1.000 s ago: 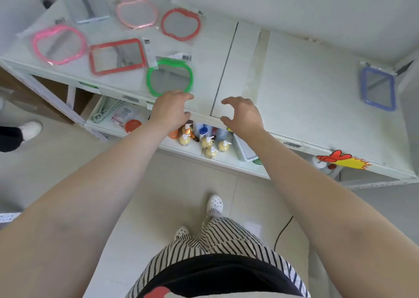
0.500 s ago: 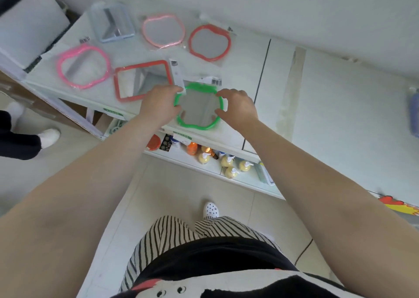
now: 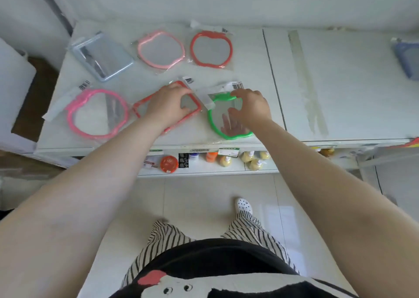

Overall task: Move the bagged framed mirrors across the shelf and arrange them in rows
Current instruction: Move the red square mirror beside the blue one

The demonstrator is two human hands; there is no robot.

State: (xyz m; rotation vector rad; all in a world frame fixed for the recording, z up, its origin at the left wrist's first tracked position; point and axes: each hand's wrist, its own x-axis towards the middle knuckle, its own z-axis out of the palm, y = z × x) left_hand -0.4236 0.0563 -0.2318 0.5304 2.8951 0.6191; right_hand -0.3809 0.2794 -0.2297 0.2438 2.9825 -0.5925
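Note:
Several bagged framed mirrors lie in two rows on the white shelf top (image 3: pixel 249 55). The far row holds a pale blue rectangular mirror (image 3: pixel 102 56), a light pink round one (image 3: pixel 160 49) and a red apple-shaped one (image 3: pixel 212 48). The near row holds a hot pink mirror (image 3: pixel 97 114), a red rectangular mirror (image 3: pixel 192 103) and a green apple-shaped mirror (image 3: pixel 217 125). My left hand (image 3: pixel 169 103) rests on the red rectangular mirror with fingers curled at its right edge. My right hand (image 3: pixel 250 107) lies over the green mirror's top right, fingers bent on its frame.
A blue framed mirror (image 3: pixel 407 59) lies apart at the shelf's far right edge. A strip of tape (image 3: pixel 306 82) runs across the right panel. Below the shelf front stand bottles (image 3: pixel 249 159) and a round orange lid (image 3: pixel 169 164). A white wall backs the shelf.
Both hands reached forward from the shelf front onto the mirrors. The left hand went from the green mirror's left edge to the red rectangular mirror. The view swung left.

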